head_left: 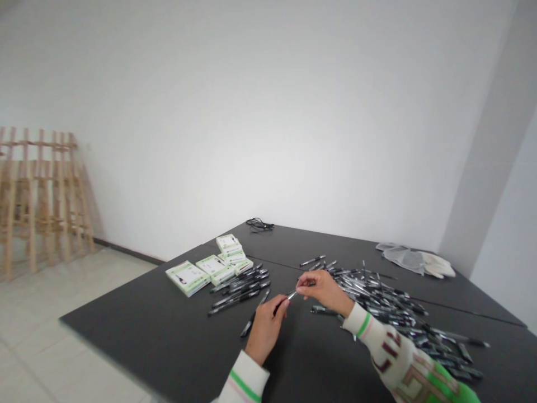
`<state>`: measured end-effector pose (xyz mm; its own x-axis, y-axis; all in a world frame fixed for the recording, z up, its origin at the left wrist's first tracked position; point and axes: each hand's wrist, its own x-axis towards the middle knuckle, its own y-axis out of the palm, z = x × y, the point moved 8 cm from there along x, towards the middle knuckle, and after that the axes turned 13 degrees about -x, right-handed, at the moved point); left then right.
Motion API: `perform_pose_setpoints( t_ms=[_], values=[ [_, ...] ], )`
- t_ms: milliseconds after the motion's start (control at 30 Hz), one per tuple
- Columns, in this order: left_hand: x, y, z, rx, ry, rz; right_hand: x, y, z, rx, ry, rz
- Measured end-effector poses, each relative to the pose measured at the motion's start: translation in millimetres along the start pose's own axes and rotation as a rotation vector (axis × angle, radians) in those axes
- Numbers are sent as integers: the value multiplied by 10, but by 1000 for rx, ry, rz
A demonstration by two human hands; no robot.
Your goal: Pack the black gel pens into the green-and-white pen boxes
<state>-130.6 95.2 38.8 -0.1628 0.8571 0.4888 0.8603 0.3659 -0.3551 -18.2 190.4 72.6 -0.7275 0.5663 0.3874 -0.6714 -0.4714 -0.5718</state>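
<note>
Between my two hands, above the black table, is a pen (291,295) with a clear barrel. My left hand (267,324) pinches its lower end, and the fingertips of my right hand (321,288) close on its upper end. To the right, partly behind my right forearm, spreads a large loose heap of pens (394,308). Left of my hands lies a smaller group of pens (243,288), roughly side by side. One more pen (248,326) rests beside my left hand, partly hidden by it.
Several white and green boxes (188,278) stand left of the smaller pen group. A coiled black cable (259,225) lies at the table's far edge. Pale gloves (436,264) and grey mesh cloth (403,257) lie at the far right. Wooden easels (42,196) lean against the wall.
</note>
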Motion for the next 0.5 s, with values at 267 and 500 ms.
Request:
perform_pose_setpoints(
  t_ms=[267,500],
  values=[
    [7,53,40,-47,-30,71,-5,39,-68,26,35,71],
    [21,157,143,-188,-85,189,6,58,-141,92,89,100]
  ],
)
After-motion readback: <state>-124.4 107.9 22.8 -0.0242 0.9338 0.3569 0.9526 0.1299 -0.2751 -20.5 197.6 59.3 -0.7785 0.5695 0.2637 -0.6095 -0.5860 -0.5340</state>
